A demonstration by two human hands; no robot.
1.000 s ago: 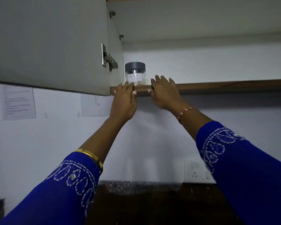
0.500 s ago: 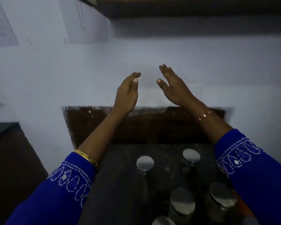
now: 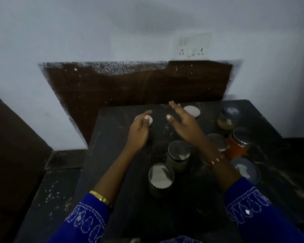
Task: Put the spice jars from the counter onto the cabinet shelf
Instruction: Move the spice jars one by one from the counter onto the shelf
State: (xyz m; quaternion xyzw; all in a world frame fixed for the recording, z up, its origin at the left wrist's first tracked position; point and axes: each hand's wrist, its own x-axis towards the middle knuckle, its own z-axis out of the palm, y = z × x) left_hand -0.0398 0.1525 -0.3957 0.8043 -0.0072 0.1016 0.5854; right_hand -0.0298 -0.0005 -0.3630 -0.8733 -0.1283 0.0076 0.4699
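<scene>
Several spice jars stand on a dark counter (image 3: 123, 172). Two steel-lidded jars are nearest me, one at the front (image 3: 161, 178) and one just behind it (image 3: 179, 154). A jar with a pale lid (image 3: 149, 120) is partly hidden behind my left hand (image 3: 139, 131); another pale-lidded jar (image 3: 193, 111) stands at the back behind my right hand (image 3: 182, 122). Both hands hover above the counter, palms facing each other, fingers apart and holding nothing. On the right stand an orange-filled jar (image 3: 239, 143), a grey-lidded jar (image 3: 229, 118) and a jar (image 3: 216, 142) partly behind my right wrist. The cabinet shelf is out of view.
A grey-blue lid (image 3: 245, 170) shows at the right, beside my right forearm. A dark wooden backsplash (image 3: 130, 85) rises behind the counter, with a white socket plate (image 3: 191, 46) on the wall above. A lower dark surface (image 3: 60, 181) lies left of the counter.
My view has swung down from the cabinet shelf, where a grey-lidded jar stands, to the counter. Both hands left the shelf edge and came down, empty, over the jars.
</scene>
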